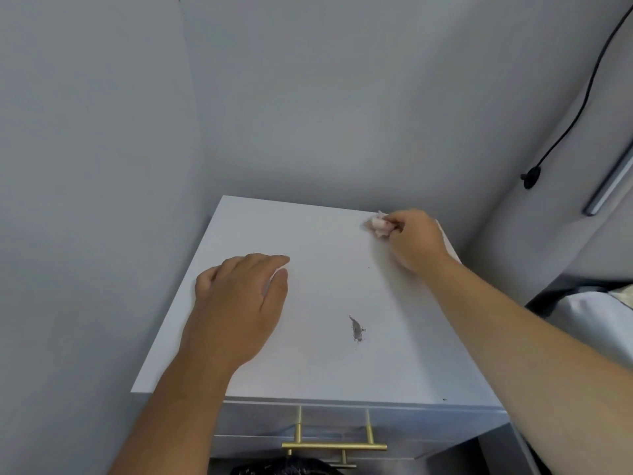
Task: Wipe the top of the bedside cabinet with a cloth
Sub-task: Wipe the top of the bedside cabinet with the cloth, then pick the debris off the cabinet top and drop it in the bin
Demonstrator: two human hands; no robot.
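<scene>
The white top of the bedside cabinet point(318, 365) fills the middle of the head view. My right hand point(411, 243) is at its far right corner, shut on a small crumpled pinkish-white cloth point(378, 226) that touches the surface. My left hand point(239, 303) lies flat, palm down and fingers together, on the left part of the top and holds nothing. A grey smudge point(357, 329) marks the top near the front middle, between my two forearms.
Grey walls close in behind and to the left of the cabinet. A black cable point(582, 108) runs down the right wall to a round plug point(530, 178). A drawer with a brass handle point(334, 446) sits below the top. Bedding point(592, 313) lies at the right.
</scene>
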